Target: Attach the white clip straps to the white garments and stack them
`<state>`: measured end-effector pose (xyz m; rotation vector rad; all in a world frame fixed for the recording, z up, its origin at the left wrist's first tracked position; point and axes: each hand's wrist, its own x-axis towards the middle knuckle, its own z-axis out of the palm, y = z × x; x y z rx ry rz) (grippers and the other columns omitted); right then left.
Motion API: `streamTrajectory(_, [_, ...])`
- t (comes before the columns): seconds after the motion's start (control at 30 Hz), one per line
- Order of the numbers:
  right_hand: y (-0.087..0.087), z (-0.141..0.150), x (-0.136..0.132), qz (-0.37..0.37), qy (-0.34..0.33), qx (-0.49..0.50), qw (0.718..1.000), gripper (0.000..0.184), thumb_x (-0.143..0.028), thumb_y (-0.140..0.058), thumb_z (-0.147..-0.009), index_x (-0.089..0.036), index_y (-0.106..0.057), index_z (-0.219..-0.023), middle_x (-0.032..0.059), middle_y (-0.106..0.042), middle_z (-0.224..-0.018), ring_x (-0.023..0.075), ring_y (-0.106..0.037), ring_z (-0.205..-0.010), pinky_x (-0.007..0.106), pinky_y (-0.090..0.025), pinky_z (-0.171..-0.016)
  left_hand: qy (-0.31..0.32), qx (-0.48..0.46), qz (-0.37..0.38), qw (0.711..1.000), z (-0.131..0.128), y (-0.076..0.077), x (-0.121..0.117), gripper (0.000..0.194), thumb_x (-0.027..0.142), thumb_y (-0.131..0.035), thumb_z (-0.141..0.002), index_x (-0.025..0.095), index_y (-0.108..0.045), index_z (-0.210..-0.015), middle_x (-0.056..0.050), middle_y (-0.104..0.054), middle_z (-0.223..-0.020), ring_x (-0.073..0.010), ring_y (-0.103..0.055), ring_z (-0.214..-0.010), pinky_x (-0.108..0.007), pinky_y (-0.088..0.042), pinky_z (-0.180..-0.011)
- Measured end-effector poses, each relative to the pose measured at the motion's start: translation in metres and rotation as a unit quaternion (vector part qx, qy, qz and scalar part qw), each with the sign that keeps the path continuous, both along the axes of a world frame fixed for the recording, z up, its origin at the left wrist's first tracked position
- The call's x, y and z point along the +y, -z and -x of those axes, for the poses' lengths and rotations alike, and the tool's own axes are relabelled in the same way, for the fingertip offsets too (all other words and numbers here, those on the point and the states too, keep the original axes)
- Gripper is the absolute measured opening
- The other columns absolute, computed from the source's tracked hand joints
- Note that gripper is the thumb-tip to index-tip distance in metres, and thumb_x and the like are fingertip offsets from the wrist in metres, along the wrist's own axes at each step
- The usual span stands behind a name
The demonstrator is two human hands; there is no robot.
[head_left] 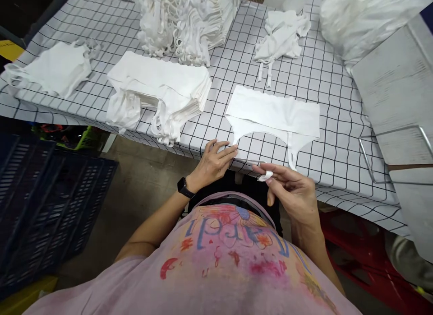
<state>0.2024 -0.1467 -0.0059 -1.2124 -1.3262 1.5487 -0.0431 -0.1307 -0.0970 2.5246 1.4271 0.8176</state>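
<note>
A white strappy top (275, 109) lies flat on the checked cloth in front of me, its straps toward the table's near edge. My right hand (292, 188) pinches a white strap end (265, 176) between thumb and fingers, just off the edge. The top's right strap (291, 155) runs down behind that hand. At the table edge, my left hand (216, 161) rests with its fingers stretched out, the fingertips beside the top's left strap (236, 136). Whether they touch that strap I cannot tell.
A stack of white tops (162, 78) lies to the left, with more tops (54, 69) beyond it. Large piles (192, 21) stand at the back, near a crumpled top (282, 35). Cartons (395, 94) and a wire frame (394, 136) border the right. Dark crates (67, 197) stand at lower left.
</note>
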Motion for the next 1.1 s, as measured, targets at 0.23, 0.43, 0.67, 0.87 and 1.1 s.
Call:
streamTrajectory(0.23, [-0.008,-0.001,0.007,0.040,-0.001,0.049,0.998,0.025,-0.015,-0.070,-0.086,-0.024,-0.083,-0.106,0.0102,-0.081,-0.103,0.0075,-0.054,-0.030,0.020,-0.041,-0.029,-0.004,-0.013,-0.024,1.000,-0.001,0.000,0.001,0.038,0.008,-0.055,-0.098,0.021,-0.062,-0.133,-0.004,-0.068,-0.142,-0.0276,-0.059,-0.132,-0.056,-0.039,-0.115])
streamTrajectory(0.43, [-0.011,0.008,0.012,0.039,0.028,0.023,0.999,0.016,-0.030,-0.075,-0.092,-0.024,-0.083,-0.104,0.0106,-0.082,-0.099,0.0073,-0.056,-0.034,0.021,-0.040,-0.033,-0.004,-0.023,-0.014,1.000,-0.001,0.002,0.000,0.040,0.009,-0.056,-0.097,0.022,-0.062,-0.134,-0.005,-0.067,-0.143,-0.0279,-0.058,-0.132,-0.056,-0.040,-0.113])
streamTrajectory(0.67, [-0.006,0.013,0.041,-0.069,0.182,-0.069,0.979,0.018,-0.040,-0.077,-0.091,-0.023,-0.083,-0.092,-0.0019,-0.058,-0.063,0.0084,-0.052,-0.052,0.026,-0.047,-0.053,0.007,-0.036,0.005,0.999,0.002,0.005,-0.001,0.049,0.007,-0.056,-0.095,0.023,-0.060,-0.141,-0.007,-0.066,-0.144,-0.0281,-0.057,-0.135,-0.059,-0.039,-0.115])
streamTrajectory(0.87, [-0.002,0.012,0.067,-0.051,0.218,-0.018,0.974,0.011,-0.030,-0.086,-0.080,-0.022,-0.081,-0.086,0.0033,-0.070,-0.077,0.0171,-0.065,-0.072,0.032,-0.052,-0.064,0.008,-0.045,0.032,0.998,0.003,0.000,-0.002,0.052,0.005,-0.057,-0.093,0.026,-0.060,-0.141,-0.006,-0.067,-0.143,-0.0279,-0.058,-0.134,-0.060,-0.039,-0.116])
streamTrajectory(1.1, [0.006,0.020,0.078,0.004,0.197,0.002,0.980,0.015,-0.034,-0.084,-0.083,-0.020,-0.080,-0.085,0.0047,-0.074,-0.083,0.0104,-0.059,-0.060,0.026,-0.047,-0.056,0.016,-0.065,0.066,0.996,0.006,-0.024,0.014,0.032,0.023,-0.061,-0.099,0.022,-0.066,-0.130,-0.008,-0.074,-0.130,-0.0283,-0.061,-0.127,-0.053,-0.041,-0.109])
